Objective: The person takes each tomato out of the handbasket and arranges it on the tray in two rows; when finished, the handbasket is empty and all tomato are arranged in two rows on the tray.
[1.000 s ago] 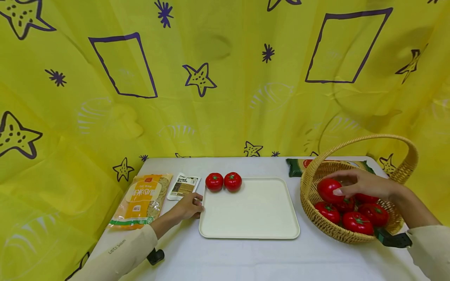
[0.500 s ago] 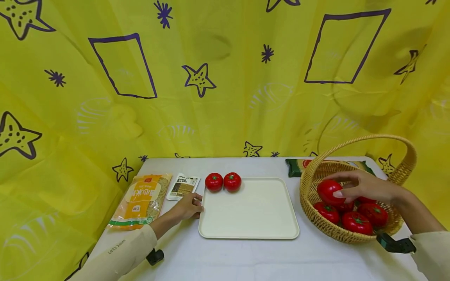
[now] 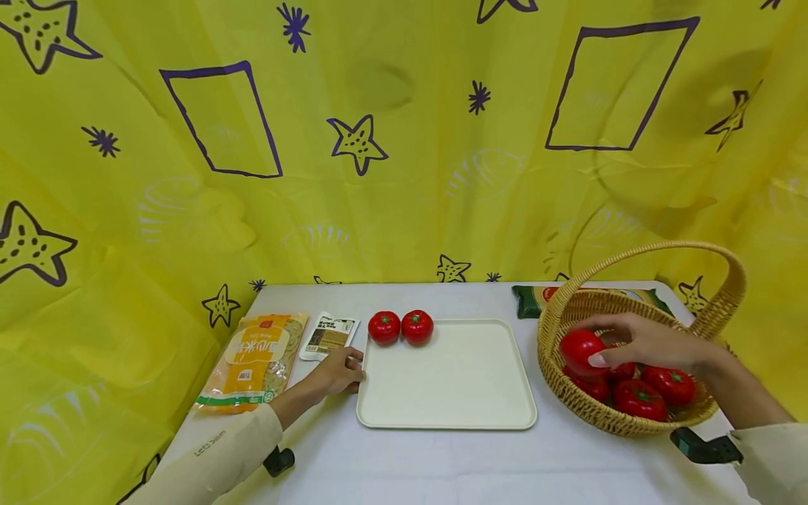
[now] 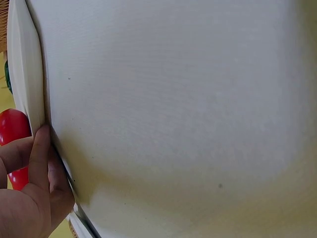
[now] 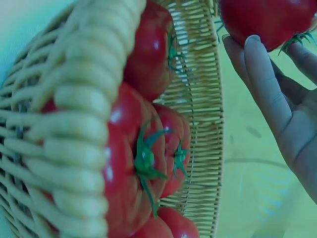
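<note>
In the head view, my left hand (image 3: 339,370) pinches the left rim of a cream rectangular tray (image 3: 448,382) lying on the table; the left wrist view shows the thumb and fingers at that rim (image 4: 32,99). Two red tomatoes, one (image 3: 384,328) beside the other (image 3: 417,327), sit at the tray's back left corner. My right hand (image 3: 653,344) grips another tomato (image 3: 578,351) over the left part of a wicker basket (image 3: 600,416). Several more tomatoes (image 3: 640,400) with green stems lie inside the basket. The right wrist view has the held tomato (image 5: 270,20) above the basket's rim.
A tall handle (image 3: 656,247) arches over the basket. Behind it lies a green packet (image 3: 529,301). To the left are an orange and clear food bag (image 3: 255,358) and a small white pouch (image 3: 330,335). A yellow patterned curtain (image 3: 404,210) hangs behind the table.
My right hand has shifted slightly left and down with the tomato, mostly in the last half second. The left hand, tray and its two tomatoes stay in place.
</note>
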The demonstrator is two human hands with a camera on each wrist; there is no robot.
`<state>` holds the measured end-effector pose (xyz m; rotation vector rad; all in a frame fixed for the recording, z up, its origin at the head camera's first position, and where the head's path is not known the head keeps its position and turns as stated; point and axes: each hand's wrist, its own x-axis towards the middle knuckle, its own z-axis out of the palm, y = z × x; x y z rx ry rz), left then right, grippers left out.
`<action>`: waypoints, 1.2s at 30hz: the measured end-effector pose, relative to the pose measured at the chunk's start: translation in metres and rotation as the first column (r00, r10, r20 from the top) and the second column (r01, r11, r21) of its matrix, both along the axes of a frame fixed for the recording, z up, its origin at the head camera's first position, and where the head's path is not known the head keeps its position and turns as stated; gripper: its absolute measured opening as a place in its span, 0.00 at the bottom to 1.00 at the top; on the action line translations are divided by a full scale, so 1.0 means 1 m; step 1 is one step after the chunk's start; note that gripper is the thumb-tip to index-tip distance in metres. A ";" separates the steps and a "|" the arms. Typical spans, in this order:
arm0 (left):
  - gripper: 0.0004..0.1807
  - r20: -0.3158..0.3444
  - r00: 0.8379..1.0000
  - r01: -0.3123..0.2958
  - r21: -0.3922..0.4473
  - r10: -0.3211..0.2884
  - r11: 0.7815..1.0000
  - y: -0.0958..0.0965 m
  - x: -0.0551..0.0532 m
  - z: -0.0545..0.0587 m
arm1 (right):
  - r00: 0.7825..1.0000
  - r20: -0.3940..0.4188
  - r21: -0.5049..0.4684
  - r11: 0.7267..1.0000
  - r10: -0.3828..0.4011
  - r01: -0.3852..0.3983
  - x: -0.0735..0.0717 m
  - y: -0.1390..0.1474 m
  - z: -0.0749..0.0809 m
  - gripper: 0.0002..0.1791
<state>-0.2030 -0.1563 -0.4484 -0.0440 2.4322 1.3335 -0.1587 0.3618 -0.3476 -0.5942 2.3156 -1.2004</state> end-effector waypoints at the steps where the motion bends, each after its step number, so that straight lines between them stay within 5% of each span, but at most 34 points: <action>1: 0.20 0.000 1.000 -0.001 0.002 0.001 1.000 0.000 0.000 0.000 | 1.000 -0.007 -0.008 1.000 0.012 -0.012 0.000 -0.001 -0.001 0.27; 26: 0.21 -0.005 1.000 0.005 0.009 -0.005 1.000 0.002 0.000 0.002 | 0.987 0.100 -0.153 0.983 0.122 -0.106 0.008 -0.035 -0.008 0.24; 36: 0.20 -0.011 1.000 0.002 0.003 -0.002 1.000 0.001 0.002 0.003 | 0.994 0.018 -0.102 0.989 0.111 -0.108 0.017 -0.052 -0.011 0.25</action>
